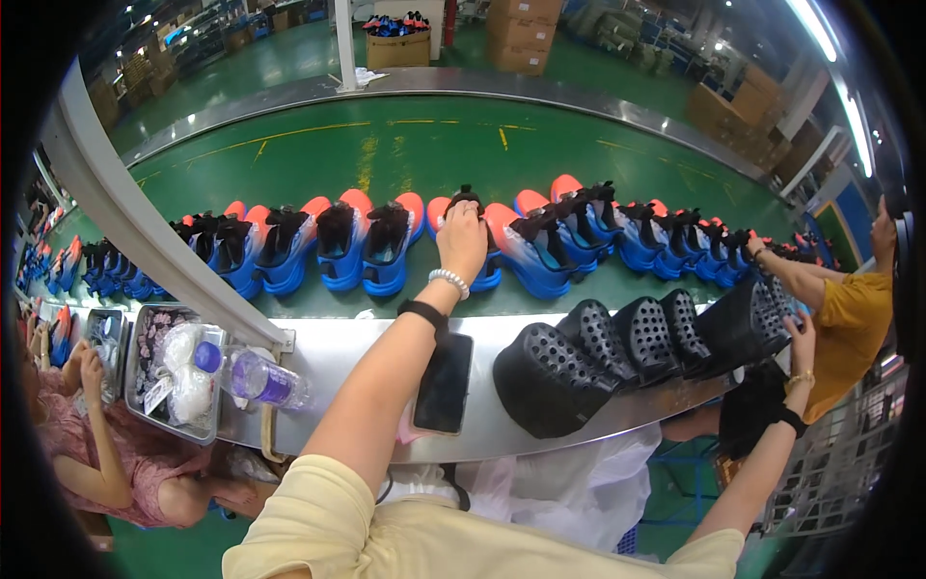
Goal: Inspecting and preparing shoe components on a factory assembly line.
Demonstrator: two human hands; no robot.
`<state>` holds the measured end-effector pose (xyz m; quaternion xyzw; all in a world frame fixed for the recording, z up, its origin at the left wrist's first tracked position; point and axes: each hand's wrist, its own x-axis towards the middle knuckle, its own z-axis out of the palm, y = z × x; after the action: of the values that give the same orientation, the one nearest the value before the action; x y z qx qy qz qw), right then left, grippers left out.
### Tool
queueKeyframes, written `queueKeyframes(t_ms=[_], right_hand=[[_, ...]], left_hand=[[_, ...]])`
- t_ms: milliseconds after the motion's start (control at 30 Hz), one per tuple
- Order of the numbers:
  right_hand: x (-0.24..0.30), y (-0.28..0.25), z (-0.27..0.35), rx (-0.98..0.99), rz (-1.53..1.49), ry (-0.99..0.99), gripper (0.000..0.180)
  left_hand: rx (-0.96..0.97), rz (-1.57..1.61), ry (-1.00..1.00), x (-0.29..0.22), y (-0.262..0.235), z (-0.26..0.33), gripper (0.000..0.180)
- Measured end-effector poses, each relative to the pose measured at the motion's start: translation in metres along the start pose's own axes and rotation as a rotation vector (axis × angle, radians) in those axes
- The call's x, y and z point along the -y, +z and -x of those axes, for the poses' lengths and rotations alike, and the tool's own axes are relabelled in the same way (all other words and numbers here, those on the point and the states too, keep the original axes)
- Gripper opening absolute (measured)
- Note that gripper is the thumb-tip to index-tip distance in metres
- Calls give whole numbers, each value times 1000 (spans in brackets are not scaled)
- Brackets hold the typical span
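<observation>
My left hand reaches over the metal ledge to a coral-and-blue sneaker in the row on the green belt. Its fingers are closed around the black upper part of that shoe. My right hand is stretched far to the right, beside the last of several black perforated, shoe-shaped pieces. Its fingers are bent around something bluish that I cannot make out. A neighbouring sneaker stands just left of my left hand, and another sneaker just right of it.
On the metal ledge lie a dark phone and a purple-capped bottle. A metal tray holds plastic-wrapped items. A white post rises at left. One co-worker stands at right, another sits at left.
</observation>
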<state>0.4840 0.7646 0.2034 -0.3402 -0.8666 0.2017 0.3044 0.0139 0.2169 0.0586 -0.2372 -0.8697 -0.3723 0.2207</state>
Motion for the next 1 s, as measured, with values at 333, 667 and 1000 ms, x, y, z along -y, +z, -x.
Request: queueKeyframes(t_ms=[333,667,1000], right_hand=[[101,-5,36,-380,-36,-37,33],[494,169,131,303,-112,-389,41],[536,434,130,468,349,-503,44]], left_hand=[[304,24,277,49,-35,-1,53],[416,360,-59,60,-64,57,38],[414,426,-186,75,-63,60,30]])
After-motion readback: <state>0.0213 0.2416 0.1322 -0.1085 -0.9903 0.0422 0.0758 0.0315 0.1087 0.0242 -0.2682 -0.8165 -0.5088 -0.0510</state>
